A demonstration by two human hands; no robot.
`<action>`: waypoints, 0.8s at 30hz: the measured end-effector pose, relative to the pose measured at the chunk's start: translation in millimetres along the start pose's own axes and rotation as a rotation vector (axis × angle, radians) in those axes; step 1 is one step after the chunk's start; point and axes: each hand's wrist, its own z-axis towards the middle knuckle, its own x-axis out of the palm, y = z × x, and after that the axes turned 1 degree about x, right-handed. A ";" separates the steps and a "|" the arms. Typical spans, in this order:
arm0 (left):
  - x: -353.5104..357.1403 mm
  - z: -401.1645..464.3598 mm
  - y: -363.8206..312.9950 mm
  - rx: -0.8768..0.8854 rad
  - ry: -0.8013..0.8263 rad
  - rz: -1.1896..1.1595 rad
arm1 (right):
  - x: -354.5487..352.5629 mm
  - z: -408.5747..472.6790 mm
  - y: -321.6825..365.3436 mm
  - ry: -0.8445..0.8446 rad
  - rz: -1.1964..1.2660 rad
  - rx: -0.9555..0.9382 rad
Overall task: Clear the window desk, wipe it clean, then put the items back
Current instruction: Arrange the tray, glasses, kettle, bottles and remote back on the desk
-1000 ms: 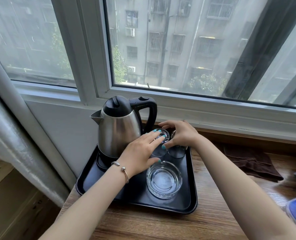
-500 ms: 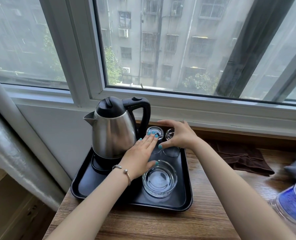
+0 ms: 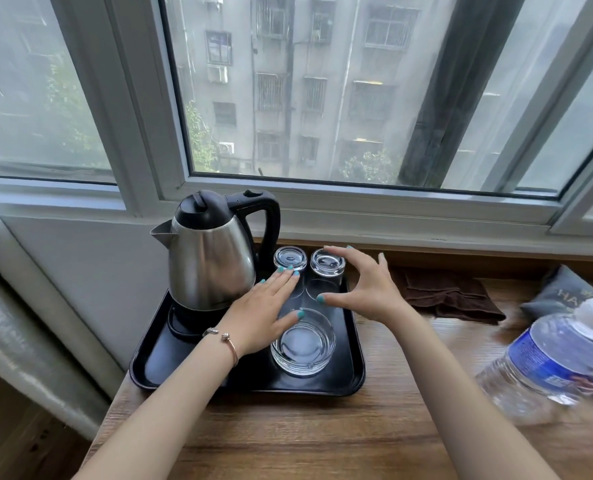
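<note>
on the black tray (image 3: 352,341) at the left end of the wooden desk (image 3: 323,441) stand a kettle (image 3: 212,258), two upturned glasses (image 3: 290,259) and a glass ashtray (image 3: 303,342). the left hand (image 3: 264,313) lies flat and released, fingertips touching the left glass. the right hand (image 3: 364,289) is spread wide, grasping nothing, around the right glass (image 3: 327,262). risk: the glasses stand close together; a sideways nudge could tip one against the kettle. a brown cloth (image 3: 451,299) and a water bottle (image 3: 548,362) lie to the right.

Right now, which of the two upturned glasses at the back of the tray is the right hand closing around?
The right-hand glass, farther from the kettle. The open right hand arches over it; the other glass lies by the left hand.
</note>
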 end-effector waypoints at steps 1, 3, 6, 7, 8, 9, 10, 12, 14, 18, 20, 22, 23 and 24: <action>-0.9 -2.5 -0.3 0.001 0.010 -0.009 | 0.4 -5.3 1.1 0.000 0.005 0.006; -1.9 -7.3 -0.7 -0.001 0.016 -0.027 | 2.4 -16.5 3.9 0.003 0.021 0.018; -1.0 -15.5 -1.3 -0.010 0.052 -0.071 | 9.2 -36.0 6.9 0.051 -0.010 0.015; 0.3 -18.2 -2.1 -0.010 0.065 -0.083 | 12.5 -43.0 6.8 0.073 -0.032 0.019; 1.8 -20.8 -3.0 -0.009 0.071 -0.093 | 16.2 -49.9 6.5 0.093 -0.047 0.032; 3.6 -23.0 -3.8 -0.008 0.070 -0.104 | 20.0 -56.3 6.3 0.109 -0.052 0.052; 5.1 -24.9 -4.3 -0.010 0.068 -0.122 | 23.9 -61.9 6.5 0.121 -0.050 0.074; 8.0 -28.7 -5.0 -0.030 0.082 -0.202 | 32.6 -70.7 9.3 0.140 -0.052 0.112; 10.3 -32.4 -5.4 -0.061 0.121 -0.313 | 41.8 -76.3 13.2 0.146 -0.051 0.149; 18.9 -37.8 -6.3 -0.065 0.173 -0.295 | 58.2 -80.9 16.9 0.113 -0.069 0.203; 24.3 -40.4 -4.5 -0.080 0.190 -0.319 | 64.8 -82.4 18.3 0.086 -0.063 0.211; 29.0 -41.8 -0.7 -0.085 0.193 -0.380 | 69.8 -83.0 20.8 0.070 -0.036 0.223; 30.8 -41.6 0.6 -0.094 0.191 -0.419 | 71.6 -82.7 22.3 0.062 -0.021 0.229; 31.5 -41.7 0.7 -0.122 0.194 -0.486 | 72.8 -82.6 24.1 0.052 -0.005 0.233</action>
